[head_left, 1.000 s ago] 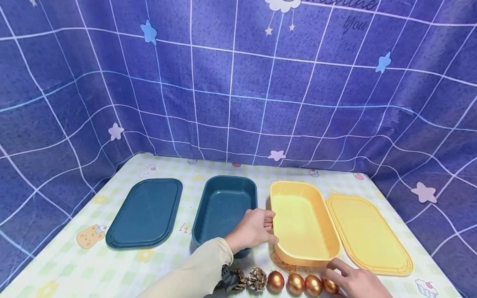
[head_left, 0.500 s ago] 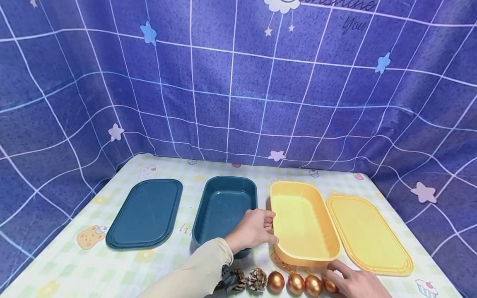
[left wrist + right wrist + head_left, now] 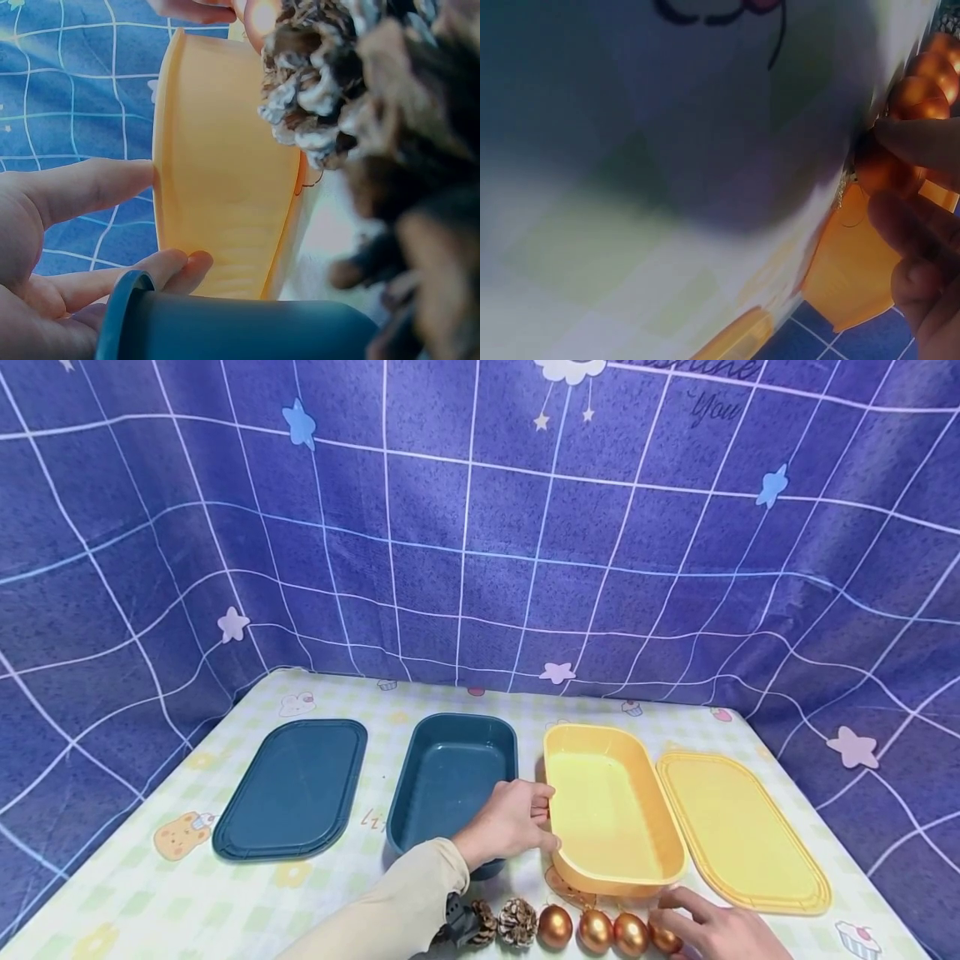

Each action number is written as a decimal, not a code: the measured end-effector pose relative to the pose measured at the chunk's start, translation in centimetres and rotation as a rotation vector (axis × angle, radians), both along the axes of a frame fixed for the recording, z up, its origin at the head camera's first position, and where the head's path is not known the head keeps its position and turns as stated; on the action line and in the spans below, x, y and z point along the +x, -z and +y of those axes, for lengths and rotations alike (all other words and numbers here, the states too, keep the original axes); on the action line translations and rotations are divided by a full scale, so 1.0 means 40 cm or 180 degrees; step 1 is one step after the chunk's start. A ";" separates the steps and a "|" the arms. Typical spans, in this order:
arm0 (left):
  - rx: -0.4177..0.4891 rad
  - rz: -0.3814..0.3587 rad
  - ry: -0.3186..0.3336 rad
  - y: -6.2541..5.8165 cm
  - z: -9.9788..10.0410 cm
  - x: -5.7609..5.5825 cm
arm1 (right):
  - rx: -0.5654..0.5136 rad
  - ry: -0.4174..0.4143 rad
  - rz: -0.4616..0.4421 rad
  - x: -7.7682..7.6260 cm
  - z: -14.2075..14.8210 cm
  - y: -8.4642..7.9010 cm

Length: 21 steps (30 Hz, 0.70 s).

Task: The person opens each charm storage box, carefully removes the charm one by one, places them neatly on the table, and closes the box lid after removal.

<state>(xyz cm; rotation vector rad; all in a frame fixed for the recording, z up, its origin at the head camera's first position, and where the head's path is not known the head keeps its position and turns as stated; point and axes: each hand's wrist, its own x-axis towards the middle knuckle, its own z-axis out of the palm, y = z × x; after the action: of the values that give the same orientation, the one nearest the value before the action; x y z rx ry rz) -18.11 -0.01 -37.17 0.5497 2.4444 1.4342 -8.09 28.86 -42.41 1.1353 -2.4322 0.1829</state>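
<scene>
My left hand (image 3: pixel 510 822) reaches over the right rim of the dark blue box (image 3: pixel 450 785), its fingertips against the left wall of the yellow box (image 3: pixel 615 810). In the left wrist view, the thumb and fingers (image 3: pixel 97 184) are extended and touch the yellow wall without wrapping it. At the front right, my right hand (image 3: pixel 723 931) pinches the rightmost copper Christmas bauble (image 3: pixel 663 937). The right wrist view shows that bauble (image 3: pixel 885 165) between thumb and fingers, beside several others (image 3: pixel 922 97) in a row.
A dark blue lid (image 3: pixel 292 789) lies left of the blue box. The yellow lid (image 3: pixel 742 831) lies right of the yellow box. Along the front are pine cones (image 3: pixel 517 922), a dark grey figure (image 3: pixel 459 920) and more copper baubles (image 3: pixel 595 931). A blue curtain (image 3: pixel 480 527) hangs behind.
My right hand's fingers have shifted slightly at the rightmost bauble, which has moved a little. The left hand and both boxes have stayed in place.
</scene>
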 end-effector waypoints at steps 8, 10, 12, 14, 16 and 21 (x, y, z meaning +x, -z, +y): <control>-0.0039 0.0005 -0.0004 -0.002 0.001 -0.002 | -0.0009 -0.0110 -0.0011 -0.007 0.006 0.000; -0.0037 -0.0004 -0.0007 -0.003 0.001 -0.001 | -0.0024 -0.0100 0.0021 -0.007 0.005 0.001; -0.0029 -0.0018 -0.0013 -0.004 0.002 0.000 | -0.0043 -0.0087 0.0022 -0.006 0.004 0.001; -0.0014 -0.0028 -0.0019 -0.004 0.001 0.001 | -0.0069 -0.0037 0.0021 -0.003 0.002 0.000; -0.0001 -0.0034 -0.0022 -0.004 0.000 0.003 | -0.0094 0.0011 -0.0017 0.000 0.000 -0.001; -0.0013 -0.0020 -0.0030 -0.003 -0.001 0.003 | -0.0113 0.0094 -0.0040 0.005 -0.002 -0.003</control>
<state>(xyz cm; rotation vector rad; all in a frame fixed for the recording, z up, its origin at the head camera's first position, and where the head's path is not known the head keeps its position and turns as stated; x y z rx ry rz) -18.00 -0.04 -37.03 0.5328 2.4478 1.4319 -7.90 28.79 -42.30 1.0855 -2.4454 0.2237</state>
